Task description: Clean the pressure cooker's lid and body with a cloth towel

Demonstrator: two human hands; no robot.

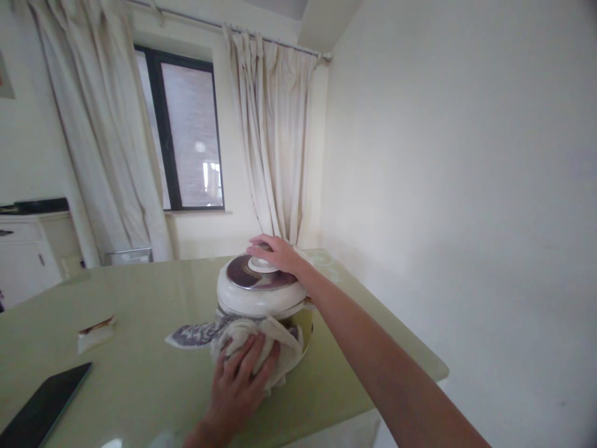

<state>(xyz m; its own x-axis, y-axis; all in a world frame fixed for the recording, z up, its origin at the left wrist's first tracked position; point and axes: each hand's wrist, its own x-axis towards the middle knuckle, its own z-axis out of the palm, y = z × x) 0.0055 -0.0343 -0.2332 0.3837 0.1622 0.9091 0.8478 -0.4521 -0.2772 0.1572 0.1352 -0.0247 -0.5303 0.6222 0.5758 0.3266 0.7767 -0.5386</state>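
Well, right at the centre of the frame, the right hand grips the small round knob on a white-rimmed lid with a shiny metal top. Just below, the left hand's bent fingers clasp a crumpled white-and-grey patterned cloth against the rounded shiny pot, set on a glossy pale-green table.

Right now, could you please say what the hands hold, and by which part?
The right hand holds the lid by its knob. The left hand presses the near side of a cloth; grip unclear.
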